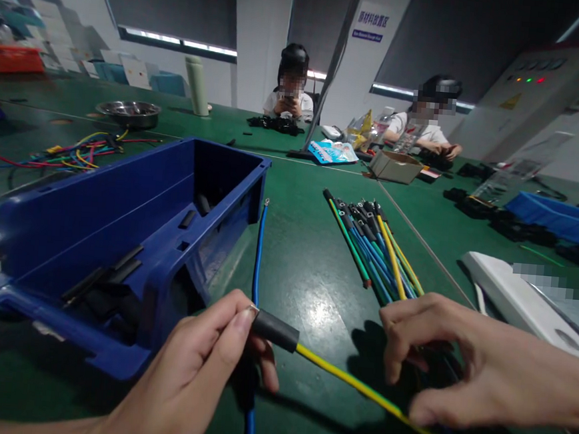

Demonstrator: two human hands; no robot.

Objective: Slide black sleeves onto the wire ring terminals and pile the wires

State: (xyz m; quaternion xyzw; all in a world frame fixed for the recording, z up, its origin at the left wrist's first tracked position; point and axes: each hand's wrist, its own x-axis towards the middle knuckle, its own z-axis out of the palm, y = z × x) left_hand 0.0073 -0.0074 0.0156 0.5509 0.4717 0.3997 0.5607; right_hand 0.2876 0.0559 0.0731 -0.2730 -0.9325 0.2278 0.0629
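Note:
Between the thumb and fingers of my left hand [208, 358] is the metal-tipped end of a yellow-green cable [347, 377], with a black sleeve [276, 330] around it. My right hand [438, 362] is at the right with its fingers apart and curved, the thumb beside the same cable, over the lower end of a bundle of cables [375, 244] in blue, green and yellow. A blue cable [259, 255] lies on the table and passes behind my left hand. To the left, a dark blue bin [90, 201] contains black sleeve pieces [128, 264].
On the green table [306, 258] are a metal bowl [128, 113], a green bottle [196, 86], loose coloured wires [84, 154], a cardboard box [395, 166], a white device [523, 302] and a light blue tray [560, 218]. Two people sit across it.

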